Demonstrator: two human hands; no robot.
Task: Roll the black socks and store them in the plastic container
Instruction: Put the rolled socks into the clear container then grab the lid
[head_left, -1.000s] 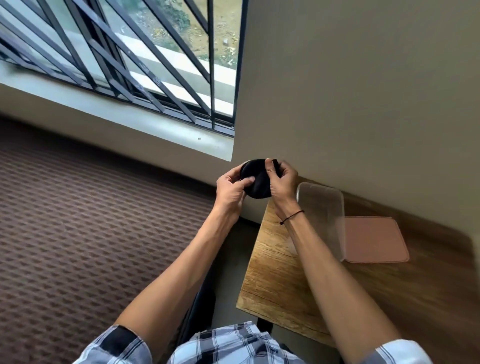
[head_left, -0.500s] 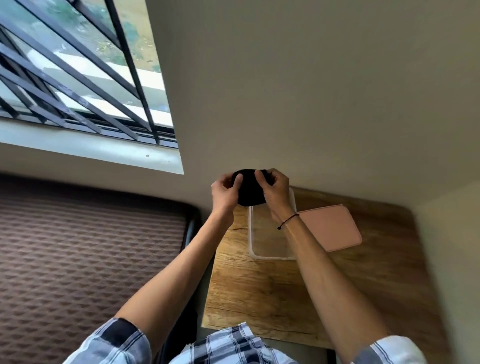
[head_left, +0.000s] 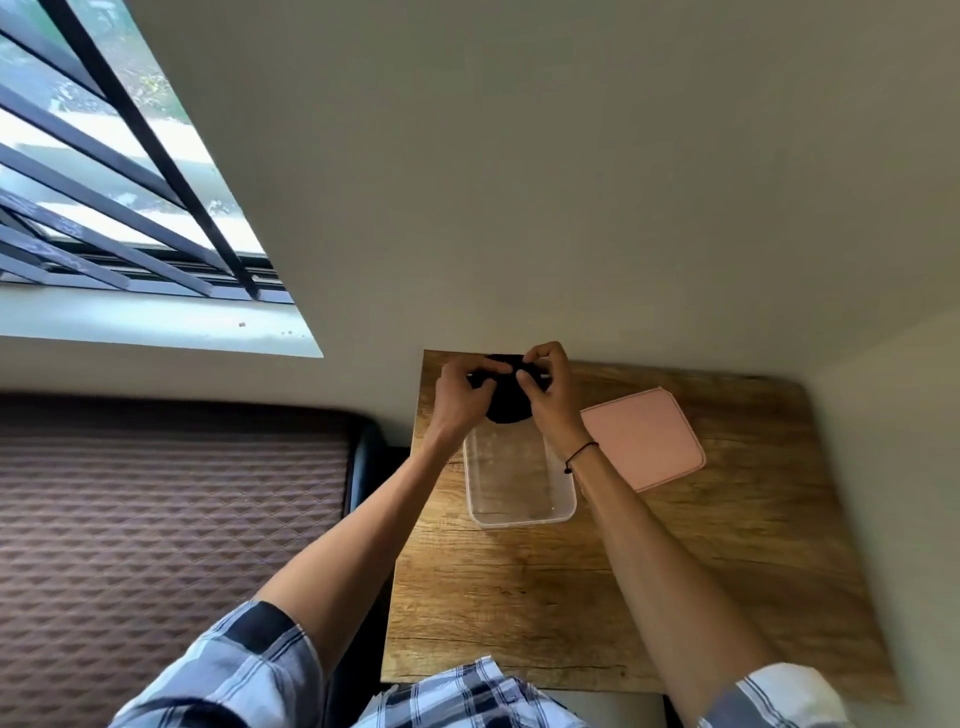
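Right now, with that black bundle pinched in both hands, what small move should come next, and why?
Probably lower the rolled black socks into the clear plastic container. Left hand and right hand hold the roll at the container's far end, and its visible part looks empty, with the pink lid lying beside it.

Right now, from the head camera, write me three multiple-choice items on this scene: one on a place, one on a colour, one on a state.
1. Where is the pink lid?
A. On the container
B. On the table beside the container
C. On the window sill

2. What colour is the sock bundle?
A. White
B. Black
C. Red

3. What state is the plastic container in?
A. Open, nothing visible inside
B. Closed
C. Full of socks

Answers:
1 B, the lid lies flat on the wooden table, right of the container.
2 B, the bundle gripped by the left hand and right hand is black.
3 A, its clear bottom shows through.
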